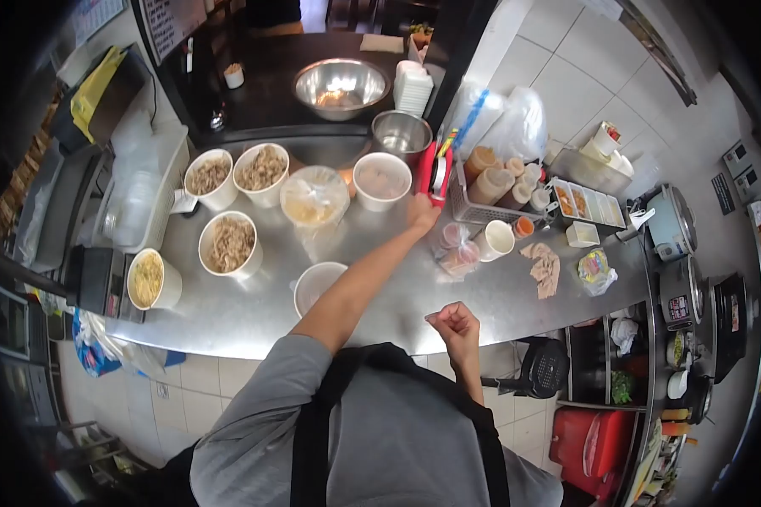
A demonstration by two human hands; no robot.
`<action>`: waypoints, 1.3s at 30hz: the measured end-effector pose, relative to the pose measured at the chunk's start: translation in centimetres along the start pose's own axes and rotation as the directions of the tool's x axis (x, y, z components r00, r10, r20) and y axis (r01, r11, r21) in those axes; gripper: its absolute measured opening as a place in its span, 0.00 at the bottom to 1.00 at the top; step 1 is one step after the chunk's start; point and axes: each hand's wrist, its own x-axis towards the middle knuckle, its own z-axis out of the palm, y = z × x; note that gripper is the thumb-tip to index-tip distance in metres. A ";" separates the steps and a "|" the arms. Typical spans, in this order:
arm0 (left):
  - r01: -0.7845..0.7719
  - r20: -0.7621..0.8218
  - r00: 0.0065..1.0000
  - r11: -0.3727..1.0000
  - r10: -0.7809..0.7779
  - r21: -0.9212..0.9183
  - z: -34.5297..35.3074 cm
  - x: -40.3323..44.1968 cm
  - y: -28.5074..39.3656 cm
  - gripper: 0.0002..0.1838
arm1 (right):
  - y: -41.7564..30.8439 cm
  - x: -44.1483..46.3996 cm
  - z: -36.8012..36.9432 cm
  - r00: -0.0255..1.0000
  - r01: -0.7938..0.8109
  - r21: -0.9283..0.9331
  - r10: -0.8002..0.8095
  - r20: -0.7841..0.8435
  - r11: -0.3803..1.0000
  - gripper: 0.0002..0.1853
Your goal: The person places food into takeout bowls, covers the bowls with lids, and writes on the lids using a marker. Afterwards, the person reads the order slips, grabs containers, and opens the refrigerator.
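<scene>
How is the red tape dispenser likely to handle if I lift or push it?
The red tape dispenser should stay stiff, since its frame looks like hard plastic. Its long, narrow body may twist if held only at the near end, where the left hand is. The white roll inside might turn if bumped, as it looks mounted to spin.

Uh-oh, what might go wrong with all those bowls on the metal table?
The left hand is at the red tape dispenser, and its arm stretches across in front of a tub, so the arm might bump it. The bowls of meat have no lids on, so a knock could spill some food.
</scene>
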 end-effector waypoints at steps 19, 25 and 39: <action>-0.002 -0.066 0.996 0.774 -0.052 -0.634 -23.9 -15.0 -17.6 0.14 | 7.8 3.1 5.1 0.756 -0.266 -0.322 0.403 0.516 0.909 0.07; -0.017 -0.270 0.962 0.973 -0.047 -0.228 -20.3 -18.6 -21.8 0.12 | 12.2 7.3 5.6 0.804 0.038 -0.326 0.164 0.571 0.945 0.08; 0.112 0.131 0.991 0.478 0.006 -0.871 -19.6 -19.1 -8.6 0.36 | 11.0 6.5 10.1 0.939 -0.334 0.522 0.230 0.255 0.785 0.22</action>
